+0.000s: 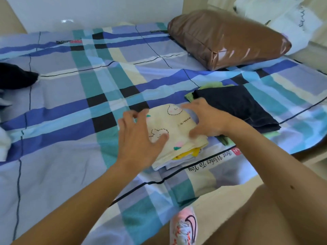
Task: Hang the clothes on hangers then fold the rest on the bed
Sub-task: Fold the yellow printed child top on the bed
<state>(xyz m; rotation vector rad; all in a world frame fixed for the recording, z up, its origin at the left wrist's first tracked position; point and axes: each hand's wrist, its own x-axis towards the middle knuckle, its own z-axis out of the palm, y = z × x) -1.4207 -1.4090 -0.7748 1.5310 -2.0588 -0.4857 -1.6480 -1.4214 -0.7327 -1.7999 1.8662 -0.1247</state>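
Note:
A folded cream garment with cartoon prints tops a small stack of folded clothes near the bed's front edge; yellow and white layers show beneath it. My left hand hovers with spread fingers over the stack's left side, its thumb touching the cream cloth. My right hand rests on the stack's right side, fingers bent around its edge. Right of it lies a folded dark navy garment on top of a green one.
The bed is covered by a blue, teal and cream plaid sheet. A shiny brown pillow lies at the back right with a white pillow behind it. A black garment and white cloth lie at the left edge. My shoe is on the floor.

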